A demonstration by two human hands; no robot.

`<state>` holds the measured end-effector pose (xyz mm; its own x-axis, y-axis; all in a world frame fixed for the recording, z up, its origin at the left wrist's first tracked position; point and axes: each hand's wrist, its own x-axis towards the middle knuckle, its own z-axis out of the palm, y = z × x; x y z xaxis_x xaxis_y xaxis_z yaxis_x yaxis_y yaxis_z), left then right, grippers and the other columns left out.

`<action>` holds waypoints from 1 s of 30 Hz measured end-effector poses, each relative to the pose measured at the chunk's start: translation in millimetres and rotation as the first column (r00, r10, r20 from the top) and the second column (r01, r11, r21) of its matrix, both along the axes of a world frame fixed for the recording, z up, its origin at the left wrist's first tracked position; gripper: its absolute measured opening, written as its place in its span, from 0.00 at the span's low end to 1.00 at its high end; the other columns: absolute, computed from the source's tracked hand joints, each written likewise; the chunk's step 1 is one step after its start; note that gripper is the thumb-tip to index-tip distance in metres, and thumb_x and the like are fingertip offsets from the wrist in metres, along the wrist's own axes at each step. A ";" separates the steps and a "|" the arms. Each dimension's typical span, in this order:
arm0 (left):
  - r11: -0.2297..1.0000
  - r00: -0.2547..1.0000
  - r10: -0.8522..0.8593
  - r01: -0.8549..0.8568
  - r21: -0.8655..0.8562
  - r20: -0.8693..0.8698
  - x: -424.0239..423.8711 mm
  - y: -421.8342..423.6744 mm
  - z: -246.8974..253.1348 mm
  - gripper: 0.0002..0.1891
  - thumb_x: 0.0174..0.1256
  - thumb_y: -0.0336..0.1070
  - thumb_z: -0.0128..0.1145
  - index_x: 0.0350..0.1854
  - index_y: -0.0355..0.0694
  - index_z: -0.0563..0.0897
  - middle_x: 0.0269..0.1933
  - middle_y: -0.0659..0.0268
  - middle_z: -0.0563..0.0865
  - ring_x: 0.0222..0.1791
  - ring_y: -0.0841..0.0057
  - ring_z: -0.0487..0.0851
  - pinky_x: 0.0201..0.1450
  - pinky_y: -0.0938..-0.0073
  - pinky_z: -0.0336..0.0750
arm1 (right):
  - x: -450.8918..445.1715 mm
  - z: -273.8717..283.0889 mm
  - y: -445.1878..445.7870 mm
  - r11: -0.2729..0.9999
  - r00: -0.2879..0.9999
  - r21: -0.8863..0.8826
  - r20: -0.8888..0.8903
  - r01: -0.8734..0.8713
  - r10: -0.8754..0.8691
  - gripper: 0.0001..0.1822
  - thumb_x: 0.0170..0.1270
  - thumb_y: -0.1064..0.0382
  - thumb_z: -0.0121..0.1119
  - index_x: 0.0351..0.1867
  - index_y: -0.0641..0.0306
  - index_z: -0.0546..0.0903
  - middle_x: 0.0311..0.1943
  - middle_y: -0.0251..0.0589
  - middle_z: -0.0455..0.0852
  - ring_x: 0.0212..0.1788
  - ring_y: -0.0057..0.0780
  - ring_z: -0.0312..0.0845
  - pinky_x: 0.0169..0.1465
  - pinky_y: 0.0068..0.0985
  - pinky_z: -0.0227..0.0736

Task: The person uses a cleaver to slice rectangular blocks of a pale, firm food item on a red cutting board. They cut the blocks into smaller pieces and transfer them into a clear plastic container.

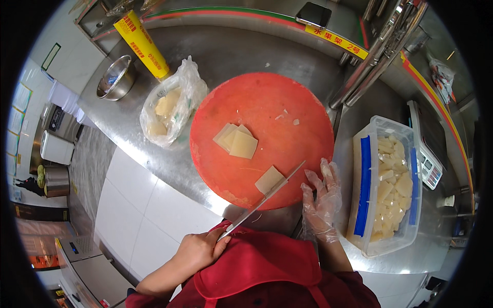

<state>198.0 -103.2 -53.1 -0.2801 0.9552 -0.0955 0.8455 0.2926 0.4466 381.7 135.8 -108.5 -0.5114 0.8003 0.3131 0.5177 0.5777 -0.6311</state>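
Observation:
My bare left hand (pixel 202 246) grips a kitchen knife (pixel 265 198) by its handle end. The blade slants up to the right across the near edge of a round red cutting board (pixel 238 96). Against the blade lies a pale square-cut piece of peeled vegetable or fruit (pixel 269 179), partly hidden by it. Several thin square slices (pixel 238 142) overlap in a small fan left of the board's middle. My right hand (pixel 321 202) wears a clear plastic glove. Its fingers are spread at the board's right edge, holding nothing.
A clear plastic bin (pixel 414 235) of pale cut pieces (pixel 391 188) stands at right beside a digital scale (pixel 429 165). At left are a plastic bag (pixel 194 86) with pale pieces, a yellow printed roll (pixel 142 44) and a steel bowl (pixel 123 73). A phone (pixel 314 15) rests on the shelf.

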 end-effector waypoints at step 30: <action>0.963 0.769 0.253 -0.140 -0.231 0.588 -47.7 -67.4 23.4 0.17 0.75 0.46 0.51 0.37 0.36 0.84 0.20 0.63 0.83 0.17 0.69 0.82 0.24 0.71 0.76 | -117.3 30.0 47.3 0.988 0.983 -0.133 -0.178 -0.079 0.055 0.17 0.64 0.63 0.62 0.51 0.69 0.82 0.54 0.48 0.82 0.57 0.40 0.76 0.63 0.34 0.68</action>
